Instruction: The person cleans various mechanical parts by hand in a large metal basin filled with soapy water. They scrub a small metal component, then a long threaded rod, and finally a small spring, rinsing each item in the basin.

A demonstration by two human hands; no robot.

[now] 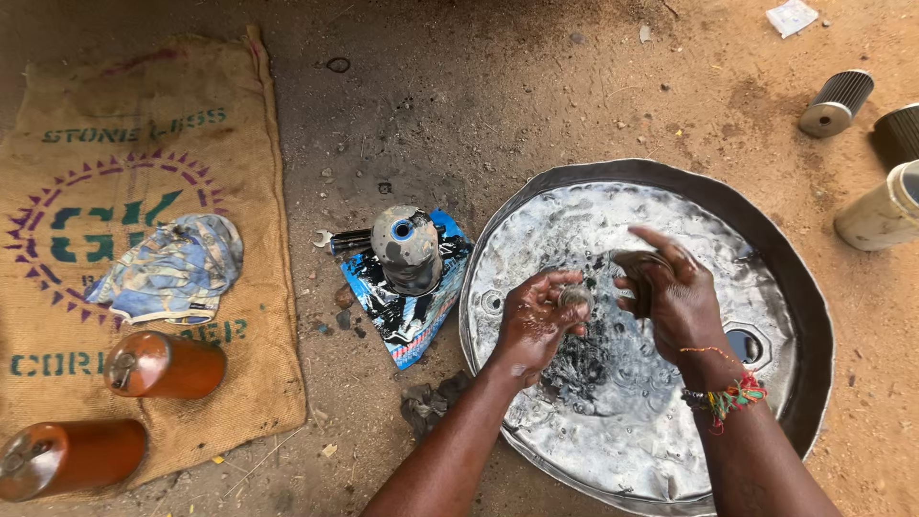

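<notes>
My left hand has its fingers pinched on a small round metal part; my right hand has its fingers curled round a dark piece; both hover over the wet metal basin on the dirt floor; a grimy cylinder stands just beside it.

Glossy wet metal basin; rough, perhaps jute sack.
</notes>
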